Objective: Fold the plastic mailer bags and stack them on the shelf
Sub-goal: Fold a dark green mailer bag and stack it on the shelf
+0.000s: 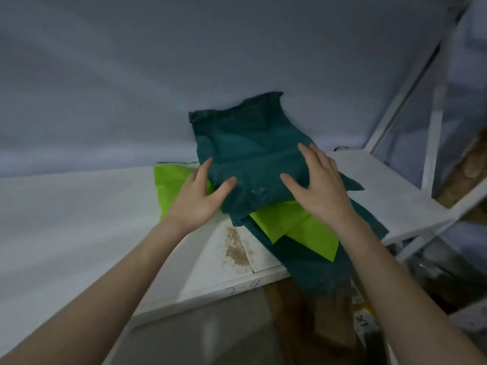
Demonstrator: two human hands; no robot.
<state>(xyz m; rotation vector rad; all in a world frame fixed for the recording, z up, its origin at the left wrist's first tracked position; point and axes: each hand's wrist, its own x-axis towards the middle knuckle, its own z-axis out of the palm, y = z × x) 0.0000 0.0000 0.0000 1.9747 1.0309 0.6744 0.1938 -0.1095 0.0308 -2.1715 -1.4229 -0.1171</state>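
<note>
Hands at work on a white shelf (395,185): my left hand (196,198) and right hand (320,185) lie spread and nearly flat on the dark teal mailer bag (253,154), fingers straight and apart, pinching nothing, thumbs angled inward toward each other. The bag sits at the centre of view, its far end riding up against the grey wall (184,75) at twelve o'clock, a crease running across it between my palms. Lime green mailer bags (295,225) lie under it, one showing at nine o'clock behind my left hand, another poking out at five o'clock, above a further teal bag (313,267) that droops over the shelf edge at six o'clock. The step looks like pressing a fold flat. Next, I judge, calls for firm, even pressure along the crease, since slick plastic may spring back, then squaring the pile.
</note>
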